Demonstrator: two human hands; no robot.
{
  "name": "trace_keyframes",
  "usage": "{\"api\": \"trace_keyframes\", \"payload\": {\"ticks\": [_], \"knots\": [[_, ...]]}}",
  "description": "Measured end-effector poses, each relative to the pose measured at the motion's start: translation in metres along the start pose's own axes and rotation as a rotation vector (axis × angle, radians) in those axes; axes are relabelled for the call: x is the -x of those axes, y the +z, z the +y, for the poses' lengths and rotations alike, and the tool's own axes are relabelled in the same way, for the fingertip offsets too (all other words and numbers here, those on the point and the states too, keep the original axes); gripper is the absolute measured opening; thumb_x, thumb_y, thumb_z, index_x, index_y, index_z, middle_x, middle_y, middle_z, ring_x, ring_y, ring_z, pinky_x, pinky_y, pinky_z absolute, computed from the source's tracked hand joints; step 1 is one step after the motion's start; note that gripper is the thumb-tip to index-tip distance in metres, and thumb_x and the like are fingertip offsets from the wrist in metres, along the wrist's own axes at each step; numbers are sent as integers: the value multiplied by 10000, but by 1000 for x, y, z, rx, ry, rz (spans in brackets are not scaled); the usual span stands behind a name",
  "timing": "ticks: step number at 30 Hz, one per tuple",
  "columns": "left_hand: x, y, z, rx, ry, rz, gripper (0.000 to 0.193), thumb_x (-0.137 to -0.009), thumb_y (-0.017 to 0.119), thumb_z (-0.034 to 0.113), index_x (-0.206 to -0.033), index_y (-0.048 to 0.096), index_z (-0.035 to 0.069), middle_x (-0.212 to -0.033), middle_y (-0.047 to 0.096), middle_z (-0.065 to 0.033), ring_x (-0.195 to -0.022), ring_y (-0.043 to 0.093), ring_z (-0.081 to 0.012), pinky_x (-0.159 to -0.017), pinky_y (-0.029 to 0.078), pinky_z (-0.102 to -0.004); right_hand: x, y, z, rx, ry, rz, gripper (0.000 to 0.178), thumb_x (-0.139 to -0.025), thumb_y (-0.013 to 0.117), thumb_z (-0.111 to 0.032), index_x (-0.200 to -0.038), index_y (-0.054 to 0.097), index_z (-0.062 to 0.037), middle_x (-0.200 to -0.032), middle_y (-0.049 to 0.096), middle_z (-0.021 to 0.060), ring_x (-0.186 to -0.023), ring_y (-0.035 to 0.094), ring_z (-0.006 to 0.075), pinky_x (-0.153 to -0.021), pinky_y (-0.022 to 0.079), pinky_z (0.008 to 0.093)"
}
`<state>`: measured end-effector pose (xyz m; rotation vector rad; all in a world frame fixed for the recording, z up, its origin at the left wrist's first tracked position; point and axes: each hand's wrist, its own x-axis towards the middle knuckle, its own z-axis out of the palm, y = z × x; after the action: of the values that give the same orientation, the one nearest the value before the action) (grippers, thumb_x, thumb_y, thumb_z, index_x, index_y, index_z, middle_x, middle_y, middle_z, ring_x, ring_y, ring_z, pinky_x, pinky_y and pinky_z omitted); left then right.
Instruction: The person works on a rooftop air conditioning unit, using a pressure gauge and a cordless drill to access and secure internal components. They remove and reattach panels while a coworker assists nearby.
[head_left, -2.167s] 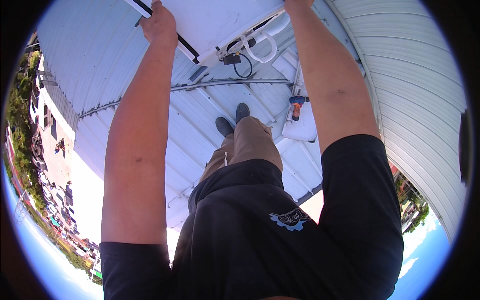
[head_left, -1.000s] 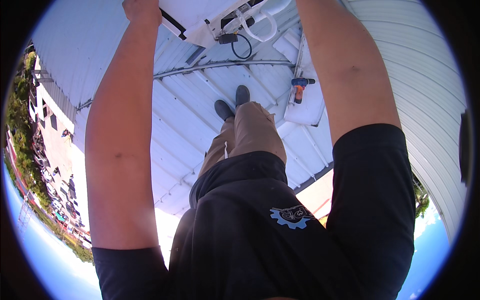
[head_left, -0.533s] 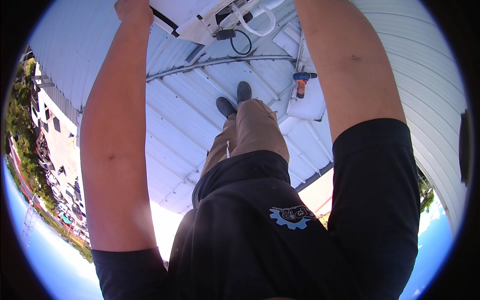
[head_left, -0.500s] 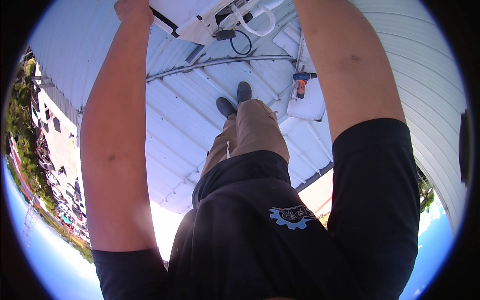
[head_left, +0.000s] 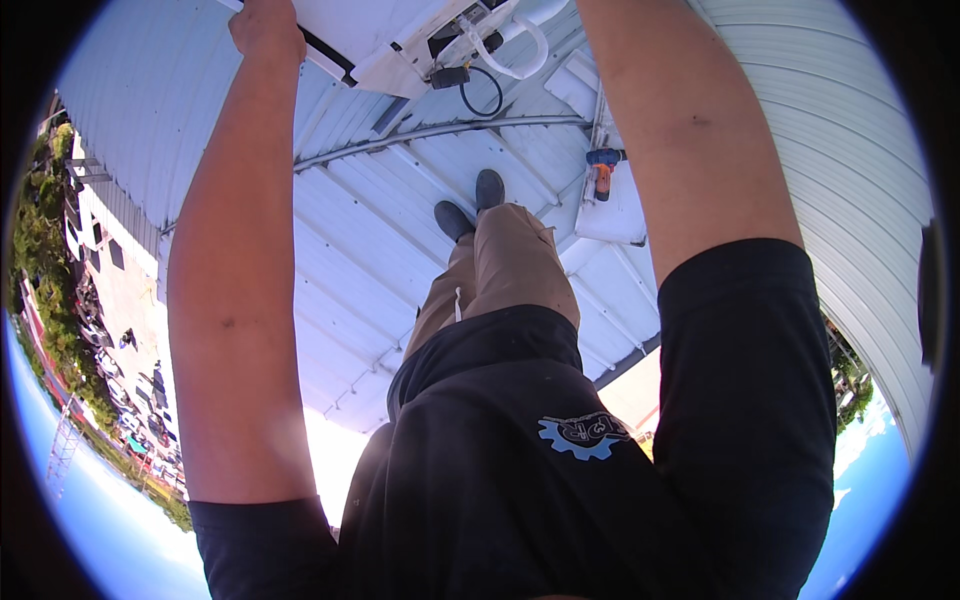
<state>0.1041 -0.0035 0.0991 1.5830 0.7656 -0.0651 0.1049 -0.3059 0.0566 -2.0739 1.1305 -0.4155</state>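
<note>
Along the top edge of the head view is a white box-shaped appliance with a dark slot along its side, open workings at its right end, a curved white hose and a black cable looping from a small dark block. My left hand is at the appliance's left side, its wrist and heel in sight and its fingers cut off or hidden, so its grip cannot be made out. My right forearm reaches up past the top edge; the right hand is out of the picture.
My shoes stand on a ribbed pale metal roof. A blue and orange cordless drill lies on a white panel at the right. A raised seam crosses ahead of my feet. Corrugated metal rises at the right; parked vehicles appear far below left.
The appliance and my left hand sit slightly lower in the picture. My right forearm has shifted a little left, now covering the tip of the drill.
</note>
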Motion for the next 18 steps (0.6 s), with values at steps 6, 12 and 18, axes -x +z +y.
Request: {"api": "trace_keyframes", "payload": {"ticks": [6, 12, 18], "knots": [[9, -2, 6, -23, -6, 5, 777, -912, 614, 491, -1397, 458, -95, -1368, 584, -168, -1141, 622, -302, -1002, 491, -396, -2, 2, 0, 2, 21, -5, 813, -1000, 311, -610, -1145, 665, 108, -1214, 627, 354, -1223, 573, 475, -1067, 428, 499], [7, -1, 6, -26, -4, 18, 779, -906, 616, 492, -1397, 460, -92, -1365, 586, -168, -1143, 620, -300, -1001, 491, -400, -1, 2, 0, -4, 52, -8, 795, -996, 343, -608, -1123, 677, 102, -1190, 645, 342, -1199, 596, 464, -1044, 447, 499], [7, 1, 6, -31, -29, 41, 775, -901, 623, 492, -1395, 468, -85, -1358, 591, -163, -1140, 621, -304, -1003, 490, -404, 0, 0, -2, -9, 54, -1, 781, -992, 361, -603, -1117, 679, 99, -1180, 649, 342, -1194, 600, 463, -1041, 450, 501]]}}
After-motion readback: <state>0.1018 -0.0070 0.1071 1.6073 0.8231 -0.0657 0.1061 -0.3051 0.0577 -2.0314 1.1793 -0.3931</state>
